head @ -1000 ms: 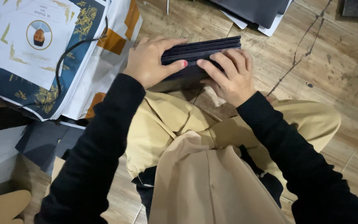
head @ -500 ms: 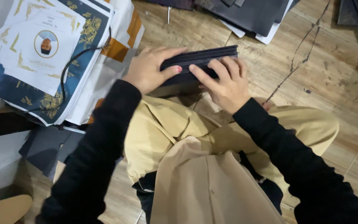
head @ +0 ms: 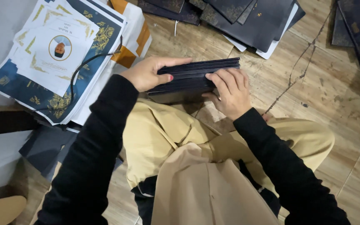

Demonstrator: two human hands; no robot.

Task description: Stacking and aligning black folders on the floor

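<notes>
Two hands | left hand (head: 146, 74), right hand (head: 229, 92) fingers closed around black card stack (head: 192, 77) | blue-gold printed sheets (head: 59, 58) left

sleeves: black, long, to both wrists
trousers: mustard-tan, creased at knees
top layer: beige cloth over lap
left hand (head: 146, 75): red-painted thumbnail
right hand (head: 229, 92): bare

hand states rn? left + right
Left hand: closed on the left end of the stack of dark flat cards, thumb over the top.
Right hand: holding the same stack, fingers spread across its near edge.
</notes>
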